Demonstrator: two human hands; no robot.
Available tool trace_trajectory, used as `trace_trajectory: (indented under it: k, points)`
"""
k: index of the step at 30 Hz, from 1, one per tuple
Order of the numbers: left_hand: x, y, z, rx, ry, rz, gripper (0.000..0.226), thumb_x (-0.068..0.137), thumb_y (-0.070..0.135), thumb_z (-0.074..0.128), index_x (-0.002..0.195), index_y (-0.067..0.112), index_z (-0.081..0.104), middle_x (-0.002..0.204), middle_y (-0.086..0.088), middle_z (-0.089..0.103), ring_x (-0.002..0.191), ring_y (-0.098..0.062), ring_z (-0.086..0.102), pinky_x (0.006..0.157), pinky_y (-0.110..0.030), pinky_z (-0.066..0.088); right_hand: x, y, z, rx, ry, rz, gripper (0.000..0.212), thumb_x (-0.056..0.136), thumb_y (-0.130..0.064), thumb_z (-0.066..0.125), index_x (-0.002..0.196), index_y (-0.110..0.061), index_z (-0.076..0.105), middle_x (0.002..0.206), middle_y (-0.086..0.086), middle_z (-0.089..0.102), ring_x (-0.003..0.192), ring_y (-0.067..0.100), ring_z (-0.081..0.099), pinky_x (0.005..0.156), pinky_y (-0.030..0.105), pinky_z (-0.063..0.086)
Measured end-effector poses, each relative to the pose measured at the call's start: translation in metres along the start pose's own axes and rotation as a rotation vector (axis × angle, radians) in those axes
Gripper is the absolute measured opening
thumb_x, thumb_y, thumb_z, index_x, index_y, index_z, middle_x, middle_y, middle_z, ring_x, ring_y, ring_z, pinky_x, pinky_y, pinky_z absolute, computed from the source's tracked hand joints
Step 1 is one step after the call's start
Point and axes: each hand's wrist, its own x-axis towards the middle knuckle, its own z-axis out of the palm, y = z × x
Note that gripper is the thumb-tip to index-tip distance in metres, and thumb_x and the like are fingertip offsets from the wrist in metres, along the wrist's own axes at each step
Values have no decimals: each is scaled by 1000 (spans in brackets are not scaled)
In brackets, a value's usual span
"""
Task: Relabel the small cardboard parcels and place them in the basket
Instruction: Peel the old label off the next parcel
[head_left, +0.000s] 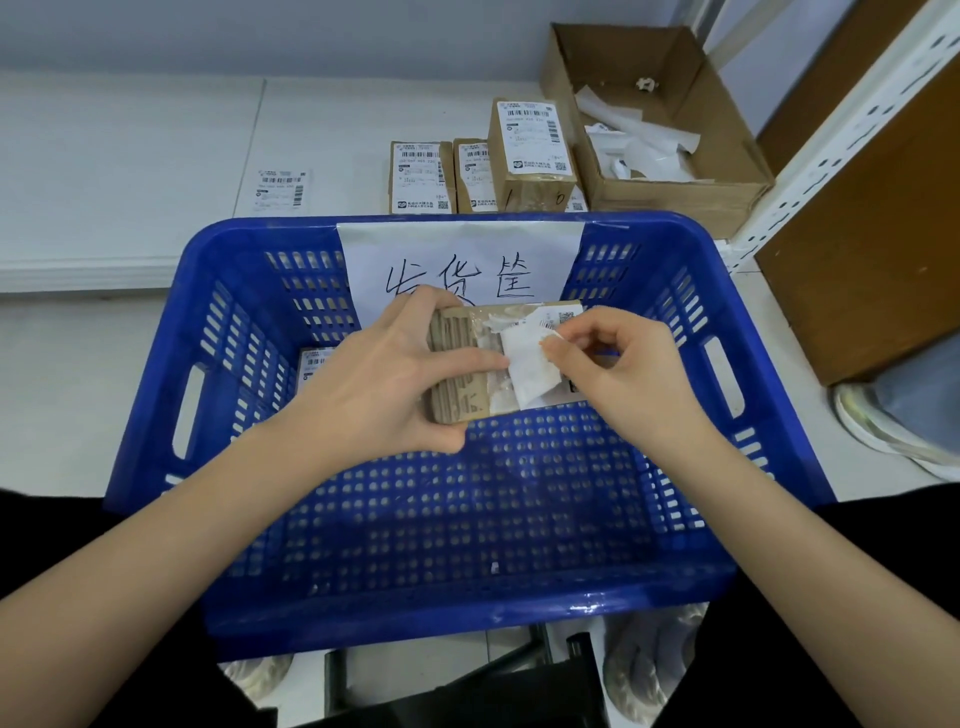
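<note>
My left hand (387, 371) grips a small cardboard parcel (462, 364) above the blue basket (156, 374). Part of the parcel's top is torn bare where its white label (530, 371) has come away. My right hand (613, 358) pinches the lifted, curled edge of that label. One labelled parcel (311, 364) lies inside the basket at the left, mostly hidden behind my left hand. Several more labelled parcels (532, 150) stand on the white surface beyond the basket. A loose label sheet (280, 189) lies flat to their left.
An open cardboard box (727, 145) holding crumpled label scraps sits at the back right. A white perforated shelf post (831, 156) and a brown panel (872, 234) stand at the right. A handwritten paper sign (462, 254) hangs on the basket's far wall. A shoe (893, 431) is at right.
</note>
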Motion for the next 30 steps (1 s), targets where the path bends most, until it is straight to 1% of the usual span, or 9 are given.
trace_trajectory:
  k: [3, 6, 9, 13, 16, 19, 21, 24, 30]
  points:
    - [2, 4, 3, 32, 24, -7, 58, 63, 54, 51, 114, 32, 69, 121, -12, 46, 104, -30, 53, 51, -38, 55, -3, 4, 3, -270, 82, -36, 8, 86, -27, 64, 79, -24, 64, 71, -14, 61, 72, 6, 58, 68, 29, 47]
    - [3, 13, 3, 80, 12, -2, 54, 60, 50, 65, 109, 29, 73, 116, -17, 52, 98, -35, 58, 46, -34, 50, -9, 6, 8, -529, 223, -180, 10, 83, -25, 68, 75, -20, 62, 66, -10, 59, 67, 14, 57, 63, 33, 46]
    - [2, 19, 1, 119, -45, -10, 61, 49, 38, 87, 107, 25, 74, 111, -21, 56, 92, -38, 59, 43, -32, 45, -10, 10, 17, -622, 310, -410, 14, 74, -13, 68, 65, -12, 57, 60, -4, 56, 58, 19, 51, 47, 28, 39]
    - [1, 21, -4, 125, -21, -43, 63, 44, 33, 88, 104, 22, 75, 108, -23, 58, 90, -38, 60, 46, -28, 41, -8, 19, 20, -638, 269, -543, 17, 83, -16, 61, 68, -8, 58, 66, 0, 56, 61, 18, 49, 43, 32, 41]
    - [1, 20, -5, 126, 0, -81, 63, 44, 32, 89, 105, 21, 75, 109, -23, 58, 91, -38, 60, 48, -28, 41, -10, 17, 20, -425, 150, -434, 30, 91, -29, 49, 80, -7, 66, 75, -2, 59, 65, 13, 52, 52, 25, 44]
    - [1, 16, -6, 144, 3, -89, 64, 43, 33, 90, 105, 21, 75, 109, -24, 58, 92, -37, 59, 46, -30, 42, -11, 12, 19, -197, 62, -251, 25, 95, -22, 52, 86, -9, 70, 78, -3, 62, 69, 9, 55, 57, 13, 41]
    - [0, 14, -6, 134, 17, -96, 64, 44, 34, 89, 105, 22, 75, 111, -23, 57, 97, -33, 51, 46, -29, 42, -8, 9, 15, -18, 5, -60, 11, 92, -14, 60, 90, -16, 71, 83, -6, 67, 76, 7, 59, 63, 16, 47]
    - [0, 16, -6, 137, 31, -91, 64, 45, 35, 88, 106, 22, 75, 111, -23, 57, 95, -36, 57, 46, -29, 44, -4, 5, 8, 159, -99, 151, 13, 88, -19, 66, 100, -22, 68, 90, 0, 70, 77, 2, 63, 71, 19, 51]
    - [0, 18, -7, 150, 27, -70, 64, 44, 34, 89, 106, 22, 75, 110, -23, 58, 93, -38, 60, 47, -28, 43, -6, 2, 11, 128, -107, 147, 5, 85, -17, 70, 90, -15, 67, 80, 2, 65, 68, 0, 56, 63, 9, 44]
